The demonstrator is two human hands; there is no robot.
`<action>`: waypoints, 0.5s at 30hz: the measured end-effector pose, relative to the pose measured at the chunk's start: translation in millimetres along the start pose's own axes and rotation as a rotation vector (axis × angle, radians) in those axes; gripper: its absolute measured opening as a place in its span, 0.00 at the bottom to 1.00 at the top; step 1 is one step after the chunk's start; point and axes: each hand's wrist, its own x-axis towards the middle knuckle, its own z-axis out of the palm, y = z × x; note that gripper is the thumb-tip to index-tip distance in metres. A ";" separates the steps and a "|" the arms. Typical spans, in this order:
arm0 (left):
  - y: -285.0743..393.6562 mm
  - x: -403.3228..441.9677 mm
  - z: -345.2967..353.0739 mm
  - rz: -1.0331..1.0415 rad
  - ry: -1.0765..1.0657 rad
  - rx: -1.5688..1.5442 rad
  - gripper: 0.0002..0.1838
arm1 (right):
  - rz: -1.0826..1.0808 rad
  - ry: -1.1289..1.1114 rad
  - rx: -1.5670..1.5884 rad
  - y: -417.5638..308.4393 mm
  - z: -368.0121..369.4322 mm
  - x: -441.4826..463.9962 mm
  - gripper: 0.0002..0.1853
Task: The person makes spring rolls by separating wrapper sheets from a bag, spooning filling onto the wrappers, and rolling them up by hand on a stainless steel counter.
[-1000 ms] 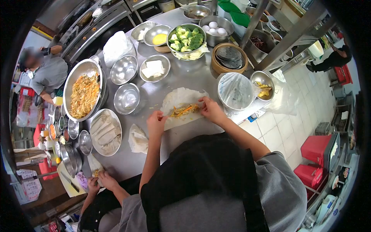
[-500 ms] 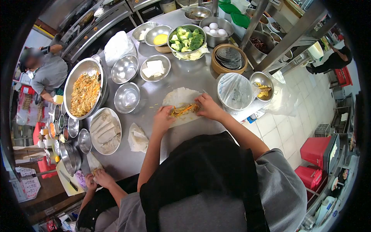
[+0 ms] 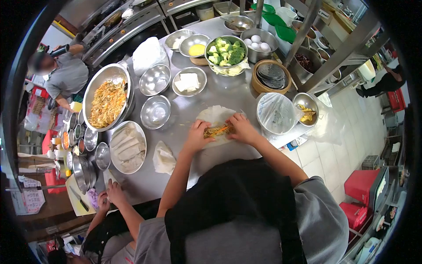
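Near the front edge of the bench (image 3: 209, 97), shredded filling (image 3: 218, 130) is held on a wrapper (image 3: 215, 114), fingers of left hand (image 3: 198, 136) and right hand (image 3: 243, 129) curled round its ends, seemingly against spilling.

I saw left hand (image 3: 198, 135) and right hand (image 3: 242, 129) flanking shredded filling (image 3: 217, 131) | pale wrapper (image 3: 216, 113) lay beneath their fingers

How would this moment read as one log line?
filling: on wrapper; wrapper: on table; left hand: at filling's left end; right hand: at right end
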 end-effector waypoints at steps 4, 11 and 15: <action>8.1 7.5 1.7 0.076 -0.010 0.058 0.38 | 0.009 -0.028 -0.038 -2.5 8.1 5.5 0.33; 14.0 19.0 5.4 0.023 -0.115 0.085 0.32 | 0.040 -0.063 -0.020 -5.2 8.3 7.6 0.32; 8.6 22.3 11.3 0.035 -0.108 0.036 0.28 | 0.016 -0.012 -0.004 -7.3 7.7 5.0 0.29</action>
